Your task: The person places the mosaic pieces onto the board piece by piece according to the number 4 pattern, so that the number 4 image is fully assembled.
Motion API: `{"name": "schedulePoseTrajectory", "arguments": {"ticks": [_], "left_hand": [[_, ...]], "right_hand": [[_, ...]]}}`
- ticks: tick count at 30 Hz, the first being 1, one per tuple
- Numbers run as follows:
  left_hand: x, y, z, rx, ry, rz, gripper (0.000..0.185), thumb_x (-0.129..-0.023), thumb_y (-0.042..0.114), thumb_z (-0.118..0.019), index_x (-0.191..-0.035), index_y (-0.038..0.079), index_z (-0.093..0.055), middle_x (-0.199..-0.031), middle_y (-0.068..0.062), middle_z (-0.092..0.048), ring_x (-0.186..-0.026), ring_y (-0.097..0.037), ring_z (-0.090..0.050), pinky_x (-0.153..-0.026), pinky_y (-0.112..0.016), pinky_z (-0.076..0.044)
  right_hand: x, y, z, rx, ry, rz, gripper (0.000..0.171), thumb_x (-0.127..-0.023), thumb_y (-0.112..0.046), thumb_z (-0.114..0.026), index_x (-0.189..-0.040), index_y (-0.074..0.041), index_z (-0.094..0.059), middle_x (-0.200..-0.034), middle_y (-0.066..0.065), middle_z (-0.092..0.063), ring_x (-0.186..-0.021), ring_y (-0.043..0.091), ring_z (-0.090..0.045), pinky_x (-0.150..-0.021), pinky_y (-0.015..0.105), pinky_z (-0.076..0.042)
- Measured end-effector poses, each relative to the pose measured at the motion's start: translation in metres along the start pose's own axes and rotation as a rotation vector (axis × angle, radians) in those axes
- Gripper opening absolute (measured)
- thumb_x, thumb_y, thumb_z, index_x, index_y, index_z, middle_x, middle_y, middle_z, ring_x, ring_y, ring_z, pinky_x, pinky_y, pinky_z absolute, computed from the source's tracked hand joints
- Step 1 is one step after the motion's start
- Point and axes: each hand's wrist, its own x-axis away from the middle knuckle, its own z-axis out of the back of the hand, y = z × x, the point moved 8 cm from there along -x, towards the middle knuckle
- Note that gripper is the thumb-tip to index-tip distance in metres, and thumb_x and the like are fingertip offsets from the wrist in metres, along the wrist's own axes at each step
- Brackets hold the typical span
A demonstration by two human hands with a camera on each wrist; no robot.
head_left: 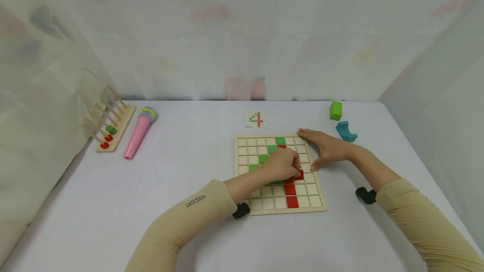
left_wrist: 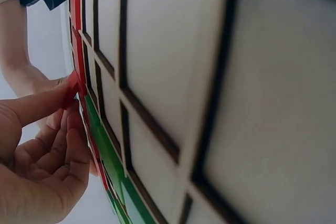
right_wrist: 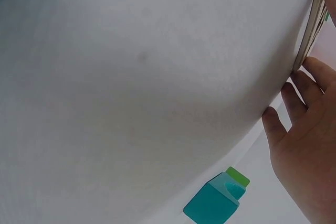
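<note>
A wooden grid board (head_left: 280, 212) lies on the white table with green and red square tiles in some cells. My left hand (head_left: 281, 163) reaches over its middle and pinches a red tile (head_left: 299, 175) between thumb and fingers. In the left wrist view that red tile (left_wrist: 71, 90) stands tilted at the board's surface. My right hand (head_left: 329, 147) rests at the board's right side, fingers spread, touching the far right corner and the side edge. In the right wrist view its fingertips (right_wrist: 270, 114) lie by the board's edge. My left hand and forearm hide several cells.
A small pattern card (head_left: 256, 119) lies behind the board. Beyond my right hand are a green block (head_left: 335, 111) and a teal arch block (head_left: 345, 132). Far left stand a pegged wooden rack (head_left: 126, 123) with small beads and a pink toy microphone (head_left: 139, 133).
</note>
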Motion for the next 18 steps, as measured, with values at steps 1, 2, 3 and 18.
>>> {"name": "schedulePoseTrajectory", "arguments": {"ticks": [1,2,3,18], "left_hand": [[0.0,0.0,-0.001,-0.016,0.001,-0.009,0.011,-0.083,0.015,-0.078,-0.077,0.014,-0.069,-0.07,0.005,-0.067,-0.061,-0.004,-0.053,-0.056,-0.015,-0.041],[0.0,0.001,-0.002,-0.029,0.004,-0.017,0.012,-0.083,0.015,-0.078,-0.077,0.014,-0.068,-0.07,0.005,-0.067,-0.062,-0.004,-0.053,-0.057,-0.016,-0.041],[-0.001,0.002,-0.003,-0.043,0.003,-0.026,0.012,-0.083,0.015,-0.078,-0.076,0.015,-0.068,-0.07,0.005,-0.066,-0.062,-0.004,-0.054,-0.057,-0.015,-0.042],[0.006,0.016,-0.003,-0.286,-0.003,-0.083,0.012,-0.087,0.017,-0.074,-0.075,0.016,-0.072,-0.081,0.005,-0.067,-0.071,-0.005,-0.056,-0.057,-0.018,-0.043]], "right_hand": [[0.0,0.0,0.0,0.002,0.001,0.0,0.118,-0.067,-0.044,-0.087,-0.156,-0.002,-0.023,-0.165,0.021,-0.016,-0.152,0.047,-0.012,-0.118,0.068,-0.015],[0.0,0.0,0.0,0.006,0.001,-0.001,0.118,-0.067,-0.045,-0.087,-0.156,-0.002,-0.023,-0.165,0.021,-0.016,-0.152,0.047,-0.013,-0.118,0.068,-0.015],[0.0,0.001,0.0,0.009,0.001,-0.002,0.118,-0.067,-0.045,-0.087,-0.156,-0.003,-0.023,-0.165,0.021,-0.016,-0.152,0.047,-0.013,-0.118,0.068,-0.015],[-0.001,0.002,-0.001,0.005,0.001,-0.011,0.119,-0.066,-0.045,-0.088,-0.156,-0.003,-0.023,-0.165,0.02,-0.017,-0.152,0.047,-0.013,-0.119,0.067,-0.015]]}}
